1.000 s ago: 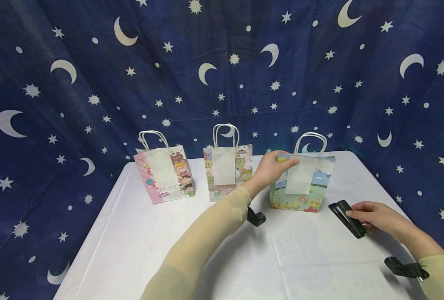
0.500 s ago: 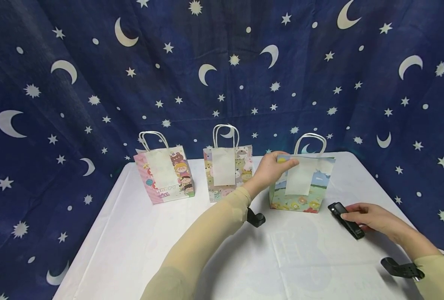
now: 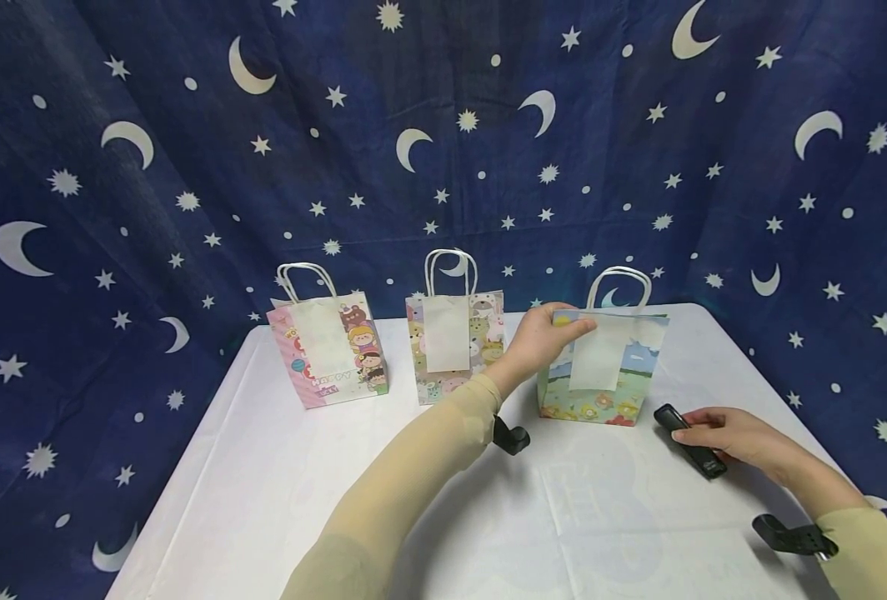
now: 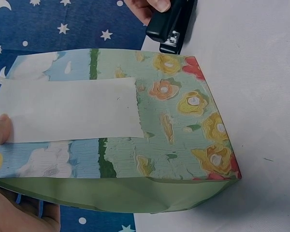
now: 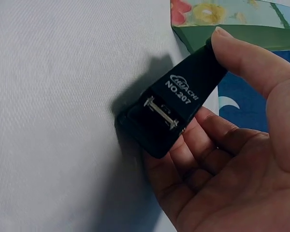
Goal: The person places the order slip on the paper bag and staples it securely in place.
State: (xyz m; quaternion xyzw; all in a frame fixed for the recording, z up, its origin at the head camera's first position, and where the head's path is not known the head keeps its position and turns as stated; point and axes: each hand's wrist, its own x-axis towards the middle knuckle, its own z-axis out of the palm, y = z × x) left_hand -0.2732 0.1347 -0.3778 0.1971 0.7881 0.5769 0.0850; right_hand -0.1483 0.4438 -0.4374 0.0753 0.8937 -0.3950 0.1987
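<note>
A flowery paper gift bag (image 3: pixel 642 379) stands upright at the right of the row, a blank white paper strip (image 3: pixel 597 354) down its front. My left hand (image 3: pixel 544 337) pinches its upper left edge, thumb in front by the strip and the other fingers behind, as the left wrist view shows. To the bag's right, my right hand (image 3: pixel 736 437) holds a black stapler (image 3: pixel 691 446) between thumb and fingers, close over the table. White lettering shows on the stapler (image 5: pixel 181 89) in the right wrist view. Its front end lies near the bag's lower right corner.
Two more gift bags stand along the back: a pink party one (image 3: pixel 297 367) at left and an animal-print one (image 3: pixel 488 333) in the middle, each with a white strip. A white cloth covers the table (image 3: pixel 278 500); a dark blue star-and-moon curtain (image 3: pixel 338 108) hangs close behind.
My right hand has turned the stapler so its top faces up more, and shifted it slightly left. The left hand and the bags stay where they were.
</note>
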